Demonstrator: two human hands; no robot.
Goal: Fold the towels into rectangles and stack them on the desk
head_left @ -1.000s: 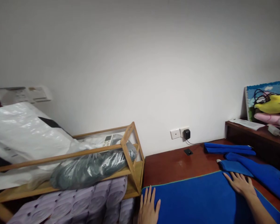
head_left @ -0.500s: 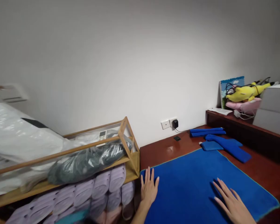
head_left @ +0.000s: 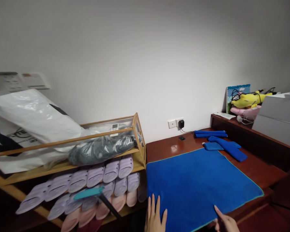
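A blue cloth [head_left: 193,180] with a pale green edge lies spread over the red-brown wooden tabletop [head_left: 159,149]. On its near left part rests my left hand [head_left: 156,214], fingers stretched out and slightly apart. My right hand [head_left: 227,222] is at the cloth's near edge. Its upper finger reaches onto the fabric, with another fingertip lower down beside the edge; the rest of that hand is cut off by the frame. Behind the cloth are a rolled blue cloth [head_left: 228,148], a folded blue cloth [head_left: 212,146] and more folded blue fabric [head_left: 210,133].
Left of the table stands a wooden rack [head_left: 141,154] with lilac slippers [head_left: 96,175], pink slippers [head_left: 118,202] and plastic-wrapped bundles [head_left: 103,148]. A teal-headed tool [head_left: 88,192] leans before it. A raised shelf [head_left: 244,130] at right holds a yellow plush toy [head_left: 246,100] and grey boxes [head_left: 275,117].
Both hands have moved toward the near side of the cloth. My right hand, spread over the cloth before, is now at its near edge. The view has shifted, showing more of the slipper rack.
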